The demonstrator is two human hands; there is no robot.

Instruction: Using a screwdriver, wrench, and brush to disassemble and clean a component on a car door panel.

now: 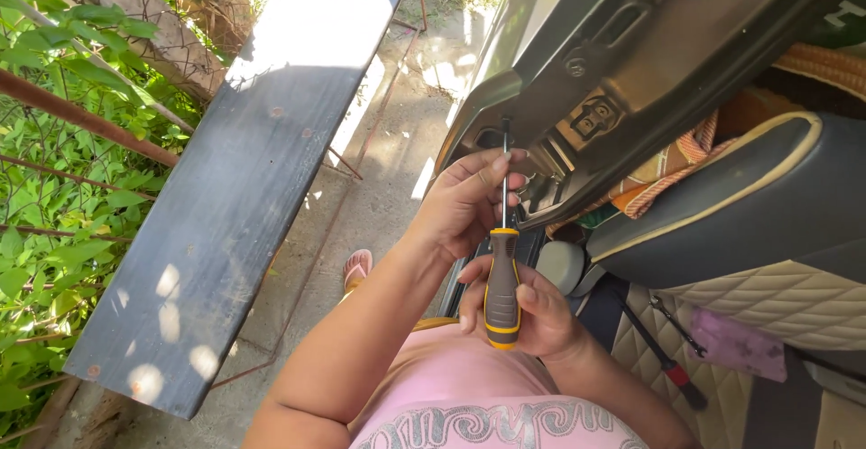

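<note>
the screwdriver (502, 278) stands nearly vertical in front of the open car door (631, 61), long axis up-down, tip up at the door's lower edge, grey-and-yellow handle down. the right hand (528, 309) is clamped around the handle. the left hand (469, 201) pinches the metal shaft between closed fingertips (499, 162). beside them: a quilted seat (776, 296).
</note>
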